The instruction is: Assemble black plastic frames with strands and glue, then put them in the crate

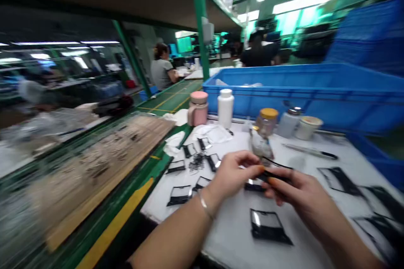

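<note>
The left hand (pixel 233 174) and the right hand (pixel 296 191) are seen in the head view closed together on a small black strip (pixel 274 175), pinched between the fingertips just above the white worktop (pixel 233 231). No writing can be read; the picture is blurred. The strip appears thin, dark and slightly glossy. Flat black frames (pixel 268 225) with shiny centres are scattered on the worktop around the hands. Behind them are stood a pink lidded cup (pixel 198 108), a white plastic bottle (pixel 225 108), a yellow-capped jar (pixel 267 122) and a blue plastic crate (pixel 315 92).
</note>
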`<action>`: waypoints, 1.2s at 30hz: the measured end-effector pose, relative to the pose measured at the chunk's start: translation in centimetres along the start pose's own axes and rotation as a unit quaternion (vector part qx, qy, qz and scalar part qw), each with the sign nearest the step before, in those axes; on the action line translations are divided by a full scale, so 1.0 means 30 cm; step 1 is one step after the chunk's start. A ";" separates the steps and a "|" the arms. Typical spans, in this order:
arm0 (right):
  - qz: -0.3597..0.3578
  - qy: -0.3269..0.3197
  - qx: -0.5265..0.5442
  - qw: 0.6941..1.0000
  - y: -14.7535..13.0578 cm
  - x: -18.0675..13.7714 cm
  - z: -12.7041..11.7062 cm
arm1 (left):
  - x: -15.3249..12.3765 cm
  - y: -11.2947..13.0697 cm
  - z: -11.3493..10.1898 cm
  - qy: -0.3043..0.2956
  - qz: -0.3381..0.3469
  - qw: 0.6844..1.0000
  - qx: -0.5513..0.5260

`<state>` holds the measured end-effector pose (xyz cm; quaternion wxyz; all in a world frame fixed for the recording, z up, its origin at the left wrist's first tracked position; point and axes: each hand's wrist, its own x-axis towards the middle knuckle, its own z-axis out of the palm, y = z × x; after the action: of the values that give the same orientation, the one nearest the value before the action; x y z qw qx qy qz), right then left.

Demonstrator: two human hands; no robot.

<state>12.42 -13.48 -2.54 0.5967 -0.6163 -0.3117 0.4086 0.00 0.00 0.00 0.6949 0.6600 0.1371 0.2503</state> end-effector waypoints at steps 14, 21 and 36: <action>-0.005 0.013 0.071 0.997 -0.080 -0.043 0.023 | -0.002 0.012 -0.018 0.007 -0.026 0.999 -0.025; -0.015 0.007 0.081 0.997 -0.079 -0.041 0.021 | 0.002 0.008 -0.026 -0.005 -0.031 0.999 -0.023; -0.023 0.026 0.076 0.997 -0.082 -0.044 0.037 | -0.005 0.015 -0.011 -0.002 -0.024 1.000 -0.013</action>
<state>11.09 -13.86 0.12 0.6588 -0.5726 -0.2783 0.4010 -0.36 0.20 0.41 0.7096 0.6478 0.1480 0.2344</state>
